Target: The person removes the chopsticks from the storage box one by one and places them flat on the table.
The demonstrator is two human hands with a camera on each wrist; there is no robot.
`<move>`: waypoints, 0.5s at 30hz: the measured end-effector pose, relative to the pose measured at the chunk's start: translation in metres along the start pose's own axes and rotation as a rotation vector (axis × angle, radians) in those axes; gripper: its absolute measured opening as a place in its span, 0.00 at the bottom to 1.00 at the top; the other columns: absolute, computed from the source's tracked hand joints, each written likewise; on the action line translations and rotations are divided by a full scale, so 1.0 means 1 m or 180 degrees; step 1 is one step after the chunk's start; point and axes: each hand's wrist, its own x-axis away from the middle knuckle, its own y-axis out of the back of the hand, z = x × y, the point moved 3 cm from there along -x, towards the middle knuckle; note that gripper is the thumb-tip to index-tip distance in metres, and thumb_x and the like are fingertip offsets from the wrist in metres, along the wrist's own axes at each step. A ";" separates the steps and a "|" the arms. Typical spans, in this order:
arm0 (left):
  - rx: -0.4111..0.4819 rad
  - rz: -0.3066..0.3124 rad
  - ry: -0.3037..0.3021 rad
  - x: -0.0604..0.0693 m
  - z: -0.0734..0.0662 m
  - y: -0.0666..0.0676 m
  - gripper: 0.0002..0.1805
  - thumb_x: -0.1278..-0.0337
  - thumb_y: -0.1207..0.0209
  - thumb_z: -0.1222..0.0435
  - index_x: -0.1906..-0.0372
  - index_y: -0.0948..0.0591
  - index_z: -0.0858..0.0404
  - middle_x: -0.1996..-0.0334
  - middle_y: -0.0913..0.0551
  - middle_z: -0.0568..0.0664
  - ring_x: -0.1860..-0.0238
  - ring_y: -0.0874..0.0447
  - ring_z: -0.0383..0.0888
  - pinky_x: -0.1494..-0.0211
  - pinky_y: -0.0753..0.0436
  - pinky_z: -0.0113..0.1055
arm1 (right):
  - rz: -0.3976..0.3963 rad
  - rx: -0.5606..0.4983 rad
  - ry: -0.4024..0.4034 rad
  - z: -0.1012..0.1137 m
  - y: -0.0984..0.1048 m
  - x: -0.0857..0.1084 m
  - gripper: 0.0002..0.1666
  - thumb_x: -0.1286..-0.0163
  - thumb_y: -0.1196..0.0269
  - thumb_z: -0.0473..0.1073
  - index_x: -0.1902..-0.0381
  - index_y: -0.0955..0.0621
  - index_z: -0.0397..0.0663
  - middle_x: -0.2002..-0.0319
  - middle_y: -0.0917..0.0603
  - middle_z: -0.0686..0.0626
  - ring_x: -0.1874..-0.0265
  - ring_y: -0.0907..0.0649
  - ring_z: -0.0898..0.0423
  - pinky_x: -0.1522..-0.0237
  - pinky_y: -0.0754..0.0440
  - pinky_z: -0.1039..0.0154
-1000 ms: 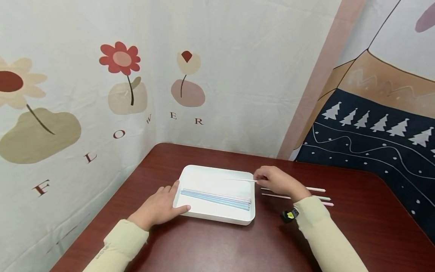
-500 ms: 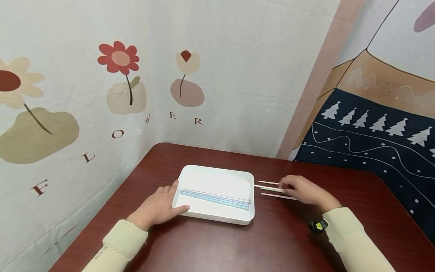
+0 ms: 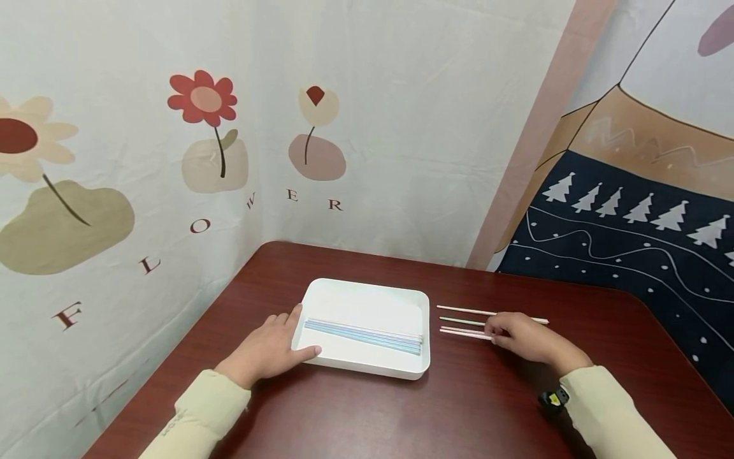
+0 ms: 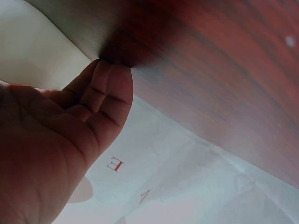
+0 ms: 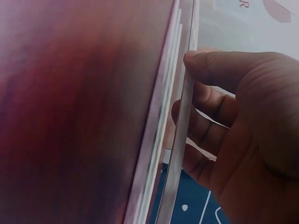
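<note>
Head view | left hand (image 3: 266,347) spread against tray (image 3: 367,299) | right hand (image 3: 524,338) pinches pale stick (image 5: 176,154)

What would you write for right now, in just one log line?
left hand: touching tray | right hand: pinching pale stick | inside tray: bluish sticks | right of tray: other sticks

The tray (image 3: 361,301) is white; the sticks (image 3: 364,336) inside are pale blue and lilac. The table (image 3: 350,411) is red-brown with wood grain; the navy cloth (image 3: 625,245) has white trees (image 3: 669,217).
</note>
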 end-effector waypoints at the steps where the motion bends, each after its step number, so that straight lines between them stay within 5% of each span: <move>1: 0.0000 0.0000 -0.0002 0.000 0.000 0.000 0.62 0.48 0.48 0.26 0.25 0.43 0.72 0.39 0.27 0.64 0.40 0.29 0.60 0.44 0.25 0.54 | 0.0000 -0.0007 0.0008 0.000 -0.001 0.001 0.12 0.34 0.36 0.32 0.64 0.19 0.58 0.72 0.26 0.63 0.70 0.27 0.65 0.65 0.26 0.62; 15: -0.0006 -0.0006 -0.0004 -0.002 0.000 -0.002 0.62 0.48 0.48 0.26 0.25 0.43 0.72 0.38 0.27 0.65 0.40 0.29 0.61 0.43 0.26 0.54 | -0.0052 0.0134 0.0063 -0.007 -0.010 0.007 0.13 0.36 0.35 0.30 0.66 0.20 0.58 0.75 0.29 0.65 0.71 0.28 0.66 0.66 0.28 0.62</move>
